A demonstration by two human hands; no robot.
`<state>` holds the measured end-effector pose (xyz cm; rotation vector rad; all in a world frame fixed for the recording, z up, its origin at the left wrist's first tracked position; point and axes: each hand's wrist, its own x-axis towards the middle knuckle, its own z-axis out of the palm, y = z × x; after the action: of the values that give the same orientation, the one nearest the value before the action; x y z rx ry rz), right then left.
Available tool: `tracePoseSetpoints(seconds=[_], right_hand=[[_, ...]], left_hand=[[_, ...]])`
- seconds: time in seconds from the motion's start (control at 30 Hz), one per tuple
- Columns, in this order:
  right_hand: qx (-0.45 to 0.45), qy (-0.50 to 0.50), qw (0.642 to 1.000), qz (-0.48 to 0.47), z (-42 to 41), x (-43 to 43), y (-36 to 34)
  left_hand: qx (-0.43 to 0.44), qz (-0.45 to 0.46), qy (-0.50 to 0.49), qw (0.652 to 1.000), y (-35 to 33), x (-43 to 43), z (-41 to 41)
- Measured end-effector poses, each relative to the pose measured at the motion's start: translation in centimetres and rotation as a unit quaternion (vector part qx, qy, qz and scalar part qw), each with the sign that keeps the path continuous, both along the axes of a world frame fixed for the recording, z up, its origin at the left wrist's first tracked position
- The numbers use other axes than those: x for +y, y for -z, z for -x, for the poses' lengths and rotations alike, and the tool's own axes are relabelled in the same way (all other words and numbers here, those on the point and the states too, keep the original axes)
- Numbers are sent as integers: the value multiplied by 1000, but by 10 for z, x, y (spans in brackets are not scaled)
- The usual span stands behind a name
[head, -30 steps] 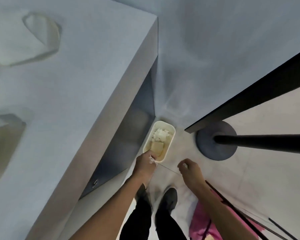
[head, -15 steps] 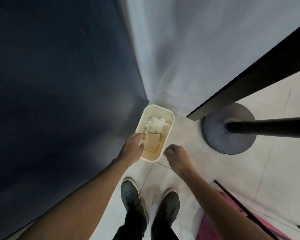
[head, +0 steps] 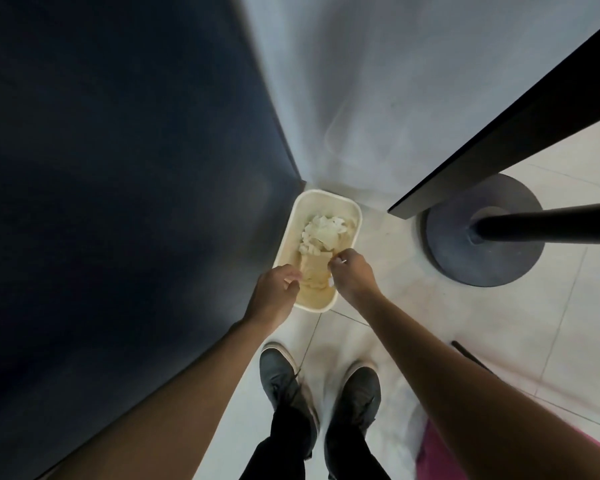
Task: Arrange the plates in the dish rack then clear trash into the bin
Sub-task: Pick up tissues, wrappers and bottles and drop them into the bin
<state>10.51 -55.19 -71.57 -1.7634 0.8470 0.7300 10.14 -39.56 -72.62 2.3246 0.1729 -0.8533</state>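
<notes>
A cream rectangular bin (head: 321,202) stands on the floor in the corner, holding crumpled white paper (head: 323,228) and a tan flat piece. My left hand (head: 274,292) hovers over the bin's near left rim with its fingers loosely curled and nothing visible in them. Just over the bin's near right side, my right hand (head: 352,275) pinches a small white paper scrap (head: 341,260) in its fingertips. No plates or dish rack are in view.
A dark cabinet side (head: 118,168) fills the left. A pale wall (head: 378,81) rises behind the bin. A black round stand base (head: 465,254) with a pole sits right of the bin, under a dark table edge (head: 499,133). My shoes (head: 281,379) are on the tiled floor, with pink fabric (head: 465,459) at lower right.
I have bent closer to the bin. My right hand moved forward from beside the bin to over its near right side. The white bit seen at my left hand is gone.
</notes>
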Motion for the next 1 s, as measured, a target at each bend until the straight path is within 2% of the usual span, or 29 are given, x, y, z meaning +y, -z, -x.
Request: tracePoseSetpoints(seconds=[0.23,0.37,0.5,0.6,0.7,0.83,1.0], right_hand=[[31,18,999,-10,-16,1,22],[70,127,982,-121,-11,-7,17],[59,161,978,-115,7,-12,-7],[38,92,992,-72,26,-13,-40],[-20,13,999,-34,43,-12,-79],[-99,-42,994,9,62,-18,-147],[-184,-70,980,-1,86,-21,-258]], left_hand=[[3,29,-58,998,-1,-3,4],[29,49,-97,994,-8,-2,7],[60,59,-120,989,-29,0,20],[94,71,-178,977,-56,-2,28],[102,83,-207,969,-95,-7,31],[78,112,-188,973,-164,-14,41],[40,176,-216,960,-276,-22,69]])
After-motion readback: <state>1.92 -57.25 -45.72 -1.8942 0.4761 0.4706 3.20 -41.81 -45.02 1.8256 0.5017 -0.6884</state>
